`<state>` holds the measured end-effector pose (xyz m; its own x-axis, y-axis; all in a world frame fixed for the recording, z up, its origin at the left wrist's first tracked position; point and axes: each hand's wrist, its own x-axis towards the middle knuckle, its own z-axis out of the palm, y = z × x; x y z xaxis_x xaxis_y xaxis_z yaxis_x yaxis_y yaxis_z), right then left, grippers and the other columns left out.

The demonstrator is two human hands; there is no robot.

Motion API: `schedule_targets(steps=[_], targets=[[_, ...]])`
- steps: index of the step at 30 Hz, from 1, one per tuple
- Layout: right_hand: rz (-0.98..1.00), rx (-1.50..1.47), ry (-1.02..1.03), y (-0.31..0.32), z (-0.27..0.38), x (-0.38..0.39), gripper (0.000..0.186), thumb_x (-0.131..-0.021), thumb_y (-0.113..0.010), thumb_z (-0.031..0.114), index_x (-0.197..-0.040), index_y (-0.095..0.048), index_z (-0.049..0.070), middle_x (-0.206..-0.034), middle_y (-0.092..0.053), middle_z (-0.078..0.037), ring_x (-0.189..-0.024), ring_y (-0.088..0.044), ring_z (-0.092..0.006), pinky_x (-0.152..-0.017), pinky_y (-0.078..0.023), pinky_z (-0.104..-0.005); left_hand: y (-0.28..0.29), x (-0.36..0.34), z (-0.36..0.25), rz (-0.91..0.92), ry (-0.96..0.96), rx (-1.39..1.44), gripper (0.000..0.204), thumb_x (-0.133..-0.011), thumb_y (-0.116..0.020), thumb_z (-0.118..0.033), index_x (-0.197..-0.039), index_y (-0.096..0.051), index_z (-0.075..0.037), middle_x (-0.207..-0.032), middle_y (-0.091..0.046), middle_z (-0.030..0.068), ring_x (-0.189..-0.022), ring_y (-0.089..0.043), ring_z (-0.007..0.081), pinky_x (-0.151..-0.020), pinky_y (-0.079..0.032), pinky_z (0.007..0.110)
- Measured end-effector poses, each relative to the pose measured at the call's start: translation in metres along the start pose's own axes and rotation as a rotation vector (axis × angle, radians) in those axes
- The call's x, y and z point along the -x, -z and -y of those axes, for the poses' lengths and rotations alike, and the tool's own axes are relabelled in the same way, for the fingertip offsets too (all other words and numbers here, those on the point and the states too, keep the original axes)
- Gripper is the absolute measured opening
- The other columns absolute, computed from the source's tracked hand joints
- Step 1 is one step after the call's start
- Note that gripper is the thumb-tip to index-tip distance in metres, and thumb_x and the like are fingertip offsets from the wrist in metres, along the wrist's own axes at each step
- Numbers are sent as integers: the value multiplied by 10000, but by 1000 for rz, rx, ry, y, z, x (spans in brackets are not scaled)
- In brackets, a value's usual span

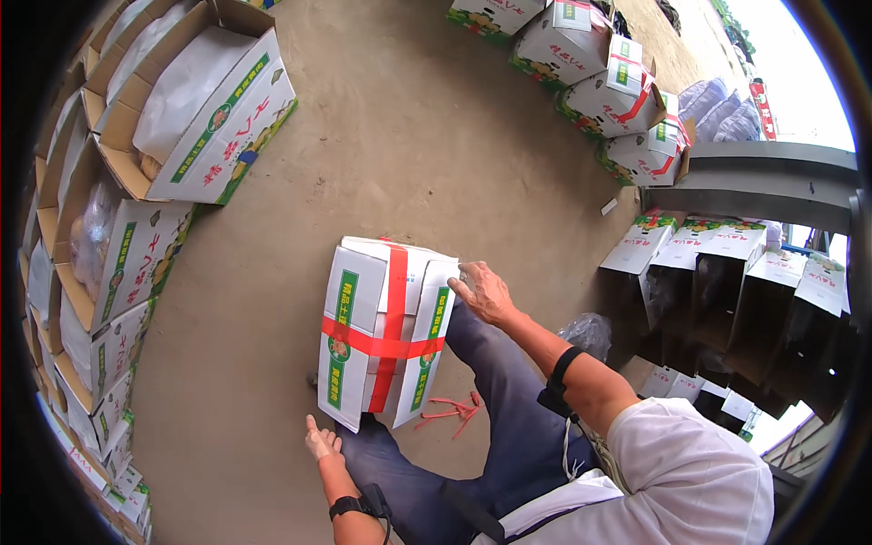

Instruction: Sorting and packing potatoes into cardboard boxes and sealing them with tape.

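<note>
A white cardboard box [359, 300] with green label strips stands in front of my knees. Red tape [393, 300] crosses it both lengthwise and across, over its flaps. At the box's upper right corner is my right hand [486, 292], its fingers a little apart and their tips against the edge; I see no grip around the box. Just off the lower left corner, my left hand [322, 441] has thumb and fingers spread, with nothing in them. The box's underside is hidden.
Stacked open boxes [218, 118] with white liners line the left side. Taped boxes [609, 100] stand in a row at the far right. More open cartons [718, 272] sit beside a grey metal beam [754, 177]. Red strips [454, 411] and clear plastic [586, 336] lie near my legs.
</note>
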<state>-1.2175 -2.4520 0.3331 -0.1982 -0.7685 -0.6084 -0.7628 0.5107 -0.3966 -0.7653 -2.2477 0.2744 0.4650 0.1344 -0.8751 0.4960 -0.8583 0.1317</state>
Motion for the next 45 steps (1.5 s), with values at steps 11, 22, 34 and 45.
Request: schedule_targets(steps=[11,22,34,45], targets=[[41,31,200,-43,-27,-75,648,-941,-499,520,-1300,-539,-18,-1310,-563,-214,-1227,-518,-374,-1024,-421,-446,-73,-21,2,440,60,294,698,-879,-597,-550,-1375,-498,-68,-1355,-540,119,-1214,-535,312,-1006,-448,478],[-155,-83,33,-54,-69,-25,560,-951,-519,489,-1238,-574,11,-1259,-591,-210,-1193,-546,-377,-1021,-429,-440,-90,-10,-41,513,18,158,498,-917,-578,-389,-1296,-554,-68,-1222,-626,102,-1122,-595,297,-966,-478,452],[-431,-1066,-1174,-230,-45,129,513,-948,-526,459,-796,-631,-20,-686,-616,-98,-623,-581,-218,-627,-471,-377,-74,-27,-94,441,39,-357,912,-841,-615,-574,-1492,-305,-17,-1508,-362,175,-1371,-381,358,-1118,-323,525],[-350,-2375,-1326,-375,6,177,482,-995,-346,473,-1121,-626,102,-1027,-661,-83,-926,-632,-236,-837,-528,-391,-112,-66,-93,531,133,-178,450,-975,-474,-429,-1258,-608,-106,-1269,-625,77,-1150,-589,308,-998,-464,484]])
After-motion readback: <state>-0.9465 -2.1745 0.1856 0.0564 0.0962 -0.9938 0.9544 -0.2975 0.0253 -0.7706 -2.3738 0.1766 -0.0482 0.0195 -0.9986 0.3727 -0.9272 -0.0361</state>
